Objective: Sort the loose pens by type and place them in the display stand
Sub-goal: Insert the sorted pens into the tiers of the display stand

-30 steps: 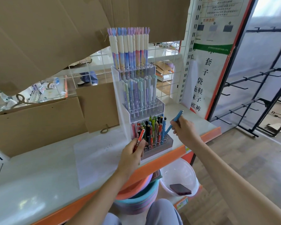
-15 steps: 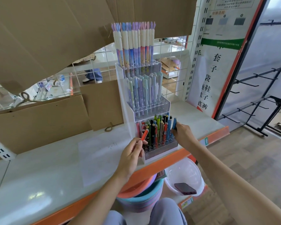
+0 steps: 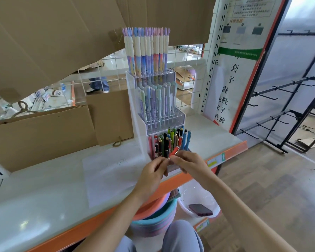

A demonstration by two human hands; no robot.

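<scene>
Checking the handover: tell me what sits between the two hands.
In the head view, a red pen spans the gap between the left hand and right hand; both pinch its lower end, in front of the display stand.

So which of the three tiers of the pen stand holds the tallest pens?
The top tier: its pastel pens with hand-shaped caps rise well above the capped ones in the middle tier and the short mixed-colour ones at the bottom.

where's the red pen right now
In the head view, the red pen sits just below centre, pinched between the left hand and right hand, directly in front of the display stand's bottom tier.
</scene>
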